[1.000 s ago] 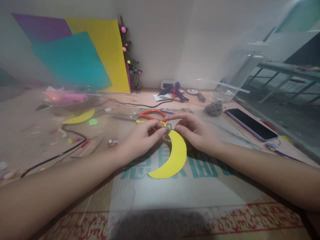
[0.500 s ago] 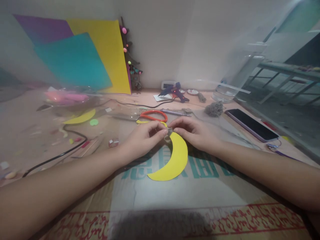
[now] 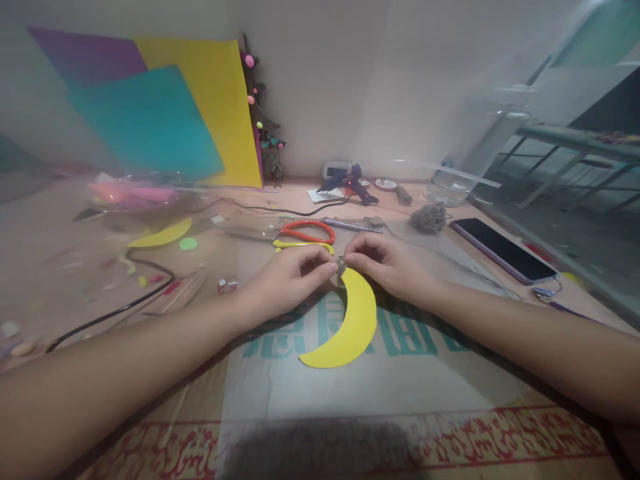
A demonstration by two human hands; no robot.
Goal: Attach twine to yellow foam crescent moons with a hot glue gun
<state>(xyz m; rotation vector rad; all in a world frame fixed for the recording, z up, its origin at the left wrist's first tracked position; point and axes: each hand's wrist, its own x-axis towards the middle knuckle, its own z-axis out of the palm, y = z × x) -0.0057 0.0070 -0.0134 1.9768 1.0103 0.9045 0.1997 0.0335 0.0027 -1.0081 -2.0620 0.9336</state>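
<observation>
A flat yellow crescent [image 3: 361, 320], with grey yarn [image 3: 341, 262] wound about its upper tip, hangs over the work surface between my hands. My left hand [image 3: 305, 273] is closed in a pinch at the wrapped tip from the left. On the other side my right hand [image 3: 383, 261] pinches the yarn, and a small loop of it shows between the fingertips. The exact grip of the fingertips is partly hidden. Just beyond the hands lie scissors [image 3: 307, 232] with red and yellow handles. A grey yarn ball [image 3: 429, 219] sits behind my right hand, its strand trailing right.
A hot glue gun [image 3: 350, 183] stands at the back, its cord running left. A phone [image 3: 503, 250] lies on the right. Another yellow crescent [image 3: 163, 233] and scraps lie on the left. Coloured sheets [image 3: 150, 123] lean against the wall.
The crescent has shifted slightly down and right. My right fingertips have lifted a little from its tip, and a small yarn loop now shows there. My left hand has barely moved.
</observation>
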